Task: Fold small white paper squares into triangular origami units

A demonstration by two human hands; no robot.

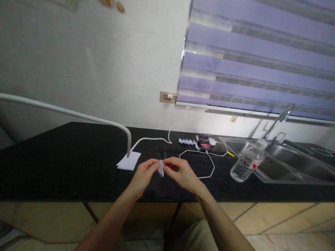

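A small folded piece of white paper [161, 168] is pinched between both my hands above the front edge of the black counter [65, 167]. My left hand [143, 174] grips its left side with thumb and fingertips closed. My right hand [180, 172] pinches its right side the same way. A stack of white paper sheets [128, 161] lies on the counter just left of my hands. A row of small folded white paper pieces [187, 141] sits further back.
A white bent lamp arm [78, 114] rises from the paper stack. A white cable [209, 165] loops from a wall socket [168, 96] across the counter. A plastic water bottle [248, 161] stands beside the steel sink [282, 164] and tap [280, 120] at right.
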